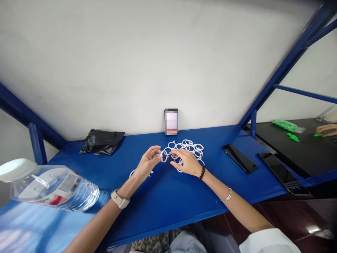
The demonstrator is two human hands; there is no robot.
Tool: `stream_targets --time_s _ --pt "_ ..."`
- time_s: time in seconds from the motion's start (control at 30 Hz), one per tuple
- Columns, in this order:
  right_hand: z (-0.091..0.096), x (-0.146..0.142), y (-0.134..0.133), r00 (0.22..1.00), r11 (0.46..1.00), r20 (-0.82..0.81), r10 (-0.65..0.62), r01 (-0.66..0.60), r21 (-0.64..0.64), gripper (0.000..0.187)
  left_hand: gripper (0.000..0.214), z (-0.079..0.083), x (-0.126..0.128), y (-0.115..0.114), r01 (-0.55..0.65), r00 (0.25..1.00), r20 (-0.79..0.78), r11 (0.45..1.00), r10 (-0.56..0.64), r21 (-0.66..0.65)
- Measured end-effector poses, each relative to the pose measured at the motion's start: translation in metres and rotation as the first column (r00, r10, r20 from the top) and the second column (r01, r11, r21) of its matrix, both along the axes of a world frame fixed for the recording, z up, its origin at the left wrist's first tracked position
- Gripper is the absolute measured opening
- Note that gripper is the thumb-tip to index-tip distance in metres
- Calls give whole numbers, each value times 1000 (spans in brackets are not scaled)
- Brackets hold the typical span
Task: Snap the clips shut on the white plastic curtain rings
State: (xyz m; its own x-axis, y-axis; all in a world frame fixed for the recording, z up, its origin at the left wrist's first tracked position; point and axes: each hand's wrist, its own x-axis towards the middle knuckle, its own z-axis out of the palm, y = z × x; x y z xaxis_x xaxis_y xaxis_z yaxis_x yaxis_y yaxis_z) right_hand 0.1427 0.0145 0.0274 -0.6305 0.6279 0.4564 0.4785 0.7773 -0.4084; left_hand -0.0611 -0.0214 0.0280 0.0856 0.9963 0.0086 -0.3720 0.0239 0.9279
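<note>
My left hand [147, 162] pinches a white plastic ring [163, 160] between thumb and fingers; the ring has a gap and looks like an opened C. Just to its right, my right hand [186, 161] hovers at the front of a pile of similar white rings [197, 147], thumb and index finger apart. Its palm and the pile hide part of each other, and I see nothing gripped in it. Behind my left wrist lie a few more white rings [132, 173], partly covered by the hand.
A phone [171, 123] with a blurred screen leans on the wall. Left are a black plastic bag [104, 141] and a large clear bottle [55, 188]. Two dark phones [239, 158] lie right. On the neighbouring black table, another person's hand [330, 130] is near green pieces [292, 137].
</note>
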Motion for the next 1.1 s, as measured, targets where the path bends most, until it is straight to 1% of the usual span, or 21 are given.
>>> stream_targets --time_s 0.07,0.13,0.23,0.33,0.4,0.43,0.5,0.53,0.6,0.63,0.67,0.73,0.83,0.9,0.97,1.03,1.1 --pt "-3 -5 -4 1000 1000 11 12 -12 -8 31 41 -2 -1 -3 -35 987 153 996 48 -87" --pt "-6 -8 -5 1000 1000 14 1 -1 -6 31 41 -6 1 -4 -26 970 236 992 54 -120" --pt "-10 -8 -2 1000 999 12 -10 10 33 26 40 -9 7 -3 3 956 290 993 33 -120" --pt "-12 -4 4 999 996 50 -9 4 91 20 38 -11 13 -1 0 959 281 994 30 -106" --pt "-13 -1 8 997 993 82 -9 -1 117 18 35 -11 15 -1 -28 975 219 996 45 -82" --pt "-13 0 9 996 993 88 -12 1 118 18 33 -11 15 -1 -44 985 162 997 53 -62" --pt "-13 1 11 997 995 81 -19 12 94 17 31 -11 15 -2 -55 998 -6 998 55 -2" --pt "-13 0 10 997 997 72 -21 16 73 17 32 -10 14 -2 -46 993 -104 998 49 34" --pt "-11 -2 8 998 1000 55 -15 14 18 17 37 -10 13 -3 -3 961 -276 995 30 98" --pt "-10 -3 6 999 1000 46 -10 10 -17 17 40 -11 13 -4 22 942 -334 992 20 123" --pt "-9 -4 5 999 998 32 -5 7 -59 18 42 -12 13 -4 39 930 -368 989 16 143" --pt "-6 -6 3 1000 985 -14 -4 1 -170 22 41 -14 13 -2 33 922 -385 984 38 176" --pt "-5 -8 2 991 933 -135 -24 -26 -358 33 35 -18 14 1 -22 927 -365 984 87 179" --pt "-5 -8 4 971 874 -235 -52 -69 -482 38 35 -20 16 2 -50 930 -353 987 103 155" --pt "-7 -9 5 944 801 -316 -92 -118 -586 40 35 -20 18 3 -68 935 -336 988 111 136" --pt "-8 -10 6 924 741 -359 -128 -152 -654 41 35 -19 20 3 -87 940 -318 988 125 130" --pt "-8 -11 7 912 706 -383 -146 -175 -686 42 36 -18 24 3 -110 945 -295 986 143 127"
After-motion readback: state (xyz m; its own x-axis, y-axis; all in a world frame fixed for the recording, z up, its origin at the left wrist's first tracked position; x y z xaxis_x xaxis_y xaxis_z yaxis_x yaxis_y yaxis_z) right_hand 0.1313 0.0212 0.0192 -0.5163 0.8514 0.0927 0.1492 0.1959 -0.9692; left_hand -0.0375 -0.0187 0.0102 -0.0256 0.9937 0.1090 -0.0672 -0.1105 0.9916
